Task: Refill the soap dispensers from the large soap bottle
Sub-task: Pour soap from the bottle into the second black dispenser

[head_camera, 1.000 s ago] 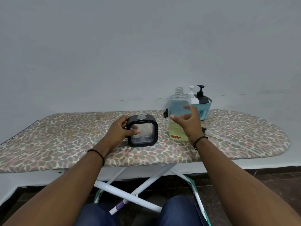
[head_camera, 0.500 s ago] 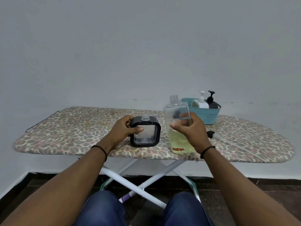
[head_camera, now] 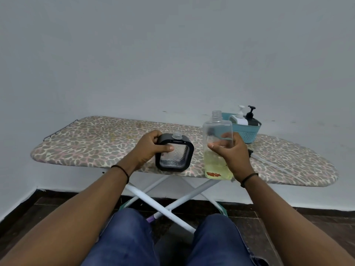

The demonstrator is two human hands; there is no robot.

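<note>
**Both hands on bottles at the ironing board**

The landmark was the leopard-print ironing board (head_camera: 96, 143), which stood on crossed white legs (head_camera: 153, 202) before a pale wall. On its near edge, about the middle, stood the square black-framed clear soap dispenser (head_camera: 174, 154), upright, its threaded neck uncapped. The left hand (head_camera: 148, 150) gripped it from the left side, fingers curled round the back of the frame and thumb laid across the clear front.

Just to the right of the dispenser was the large clear plastic soap bottle (head_camera: 217, 146), upright, uncapped, with yellowish liquid filling its lower part. The right hand (head_camera: 232, 152) held it, fingers wrapped behind the bottle and thumb on the near face. Whether its base touched the board could not be told.

Behind the bottle, towards the far right of the board, sat a teal plastic basket (head_camera: 247, 133) holding a white pump bottle (head_camera: 239, 118) and a black pump bottle (head_camera: 251, 118). A black pump head with its tube (head_camera: 269, 160) lay on the board just beyond the right hand, partly hidden by it.
</note>
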